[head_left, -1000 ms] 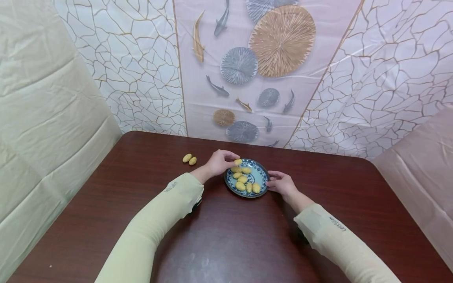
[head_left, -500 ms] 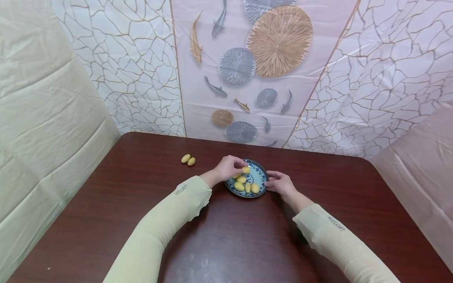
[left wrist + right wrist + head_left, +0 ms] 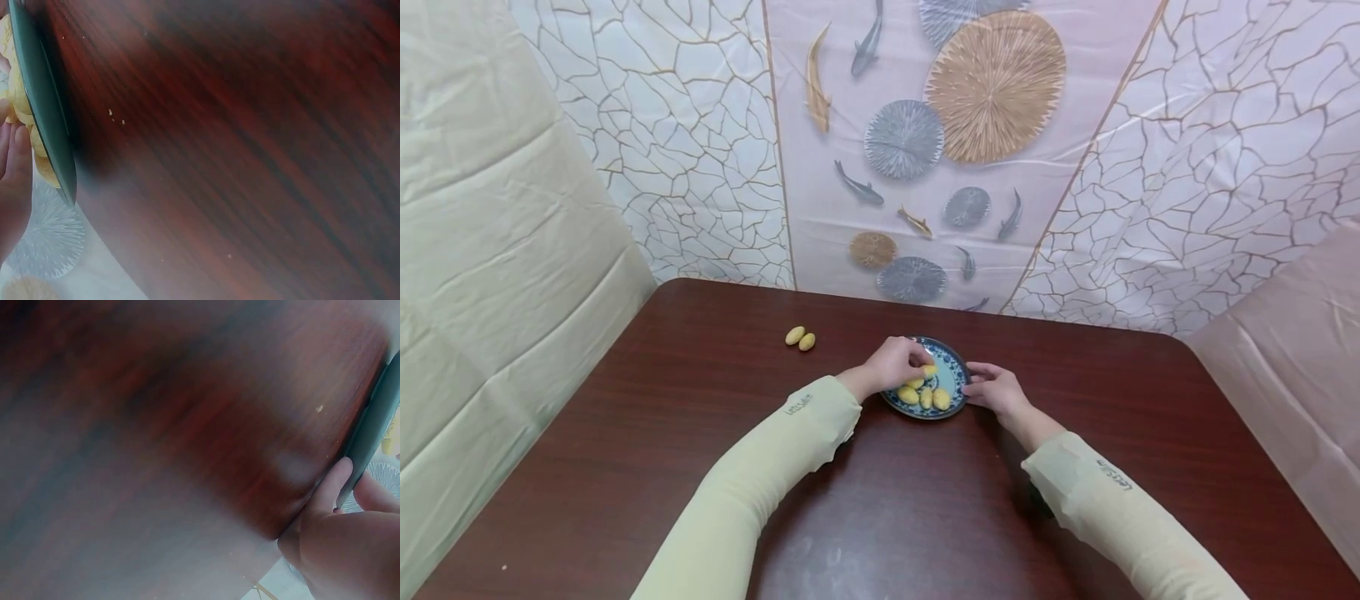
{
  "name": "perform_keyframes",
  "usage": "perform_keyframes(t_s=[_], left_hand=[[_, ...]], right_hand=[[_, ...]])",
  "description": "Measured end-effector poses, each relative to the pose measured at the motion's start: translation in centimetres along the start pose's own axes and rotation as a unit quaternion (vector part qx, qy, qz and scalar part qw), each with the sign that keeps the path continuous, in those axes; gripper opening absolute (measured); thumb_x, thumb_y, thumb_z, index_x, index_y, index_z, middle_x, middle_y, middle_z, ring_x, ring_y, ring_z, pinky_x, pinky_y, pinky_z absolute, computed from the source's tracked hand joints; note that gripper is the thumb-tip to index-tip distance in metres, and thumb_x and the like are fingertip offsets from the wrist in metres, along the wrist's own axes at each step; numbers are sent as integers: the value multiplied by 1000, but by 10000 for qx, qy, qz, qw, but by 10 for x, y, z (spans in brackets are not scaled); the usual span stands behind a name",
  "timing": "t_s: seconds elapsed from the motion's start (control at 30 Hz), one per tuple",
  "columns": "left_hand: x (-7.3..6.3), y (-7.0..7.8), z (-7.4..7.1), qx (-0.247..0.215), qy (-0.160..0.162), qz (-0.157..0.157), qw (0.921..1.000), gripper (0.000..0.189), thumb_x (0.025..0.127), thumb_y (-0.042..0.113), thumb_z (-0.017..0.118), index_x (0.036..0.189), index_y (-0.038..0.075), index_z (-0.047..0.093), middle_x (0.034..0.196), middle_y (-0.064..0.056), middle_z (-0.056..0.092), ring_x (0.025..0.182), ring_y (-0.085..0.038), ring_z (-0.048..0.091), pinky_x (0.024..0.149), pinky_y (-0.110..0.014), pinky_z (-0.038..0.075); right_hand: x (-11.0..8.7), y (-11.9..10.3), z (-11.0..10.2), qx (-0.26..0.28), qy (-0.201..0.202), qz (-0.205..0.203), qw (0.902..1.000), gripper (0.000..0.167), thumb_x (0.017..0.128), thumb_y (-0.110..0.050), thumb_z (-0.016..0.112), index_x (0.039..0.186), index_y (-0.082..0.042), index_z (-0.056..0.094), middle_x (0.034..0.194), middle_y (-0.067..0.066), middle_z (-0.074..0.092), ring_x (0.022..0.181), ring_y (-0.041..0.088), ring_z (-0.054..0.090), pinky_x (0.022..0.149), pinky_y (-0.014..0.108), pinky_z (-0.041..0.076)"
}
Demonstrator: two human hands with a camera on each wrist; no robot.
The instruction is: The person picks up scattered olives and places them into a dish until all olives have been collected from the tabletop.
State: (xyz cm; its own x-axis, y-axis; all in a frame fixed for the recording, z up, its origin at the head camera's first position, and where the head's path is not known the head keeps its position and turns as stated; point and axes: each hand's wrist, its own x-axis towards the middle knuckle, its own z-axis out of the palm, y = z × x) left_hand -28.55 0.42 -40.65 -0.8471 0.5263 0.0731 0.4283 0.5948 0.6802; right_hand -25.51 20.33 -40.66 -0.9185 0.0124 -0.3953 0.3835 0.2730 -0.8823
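Note:
In the head view my left hand (image 3: 895,362) is over a round blue-and-white patterned plate (image 3: 953,354). Its thumb and fingers pinch a small yellow oval fruit (image 3: 930,370) above the plate. Several more such fruits lie on the plate, among them one near the front rim (image 3: 941,399); the left hand hides part of the pile. At the plate's right side, my right hand (image 3: 998,388) holds the rim. The right wrist view shows the plate's green outer side (image 3: 372,428) between the thumb (image 3: 337,478) and a finger.
Two loose yellow fruits (image 3: 800,338) lie on the dark wooden table (image 3: 880,500), left of the plate. A patterned cloth wall (image 3: 902,208) rises behind the table's far edge, and pale cloth hangs at both sides.
My left hand has moved right and a little toward me across the plate, with the yellow fruit in its fingertips. The right hand has stayed at the rim.

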Motion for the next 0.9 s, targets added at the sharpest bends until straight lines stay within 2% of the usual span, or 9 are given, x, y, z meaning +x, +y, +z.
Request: perform_keyframes(t_s=[0.23,0.37,0.57,0.73,0.9], left_hand=[[3,3,4,473,-162,56,9987,19,89,8,62,106,6,71,103,-6,71,98,-15,64,84,-23,50],[3,5,4,528,-234,41,9983,21,89,7,62,108,5,69,105,-7,71,99,-16,64,86,-25,50],[0,3,-3,194,-30,-19,9998,23,87,6,63,109,3,68,104,-9,70,98,-18,64,84,-26,50],[-4,-2,-13,-189,105,-196,9996,25,87,10,64,111,4,67,106,-9,69,98,-19,63,82,-26,50],[-11,-10,-28,-265,380,-348,9983,25,86,13,66,110,5,67,109,-10,67,97,-20,61,83,-30,50]], right_hand=[[0,0,1,80,-42,-80,9999,55,87,6,57,138,1,41,109,13,49,75,6,57,71,21,54],[-1,0,1,119,-51,-84,9999,55,86,6,58,138,2,41,107,12,49,74,5,56,71,21,54],[-1,-1,1,92,-36,-82,9999,55,86,6,58,138,2,41,107,12,49,75,6,56,71,21,54],[-2,-1,2,60,-23,-64,10000,55,87,6,57,139,1,40,109,12,48,77,7,56,73,22,54],[-2,0,1,-36,-7,-52,10000,54,88,5,57,139,0,40,112,14,48,82,10,56,75,23,54]])
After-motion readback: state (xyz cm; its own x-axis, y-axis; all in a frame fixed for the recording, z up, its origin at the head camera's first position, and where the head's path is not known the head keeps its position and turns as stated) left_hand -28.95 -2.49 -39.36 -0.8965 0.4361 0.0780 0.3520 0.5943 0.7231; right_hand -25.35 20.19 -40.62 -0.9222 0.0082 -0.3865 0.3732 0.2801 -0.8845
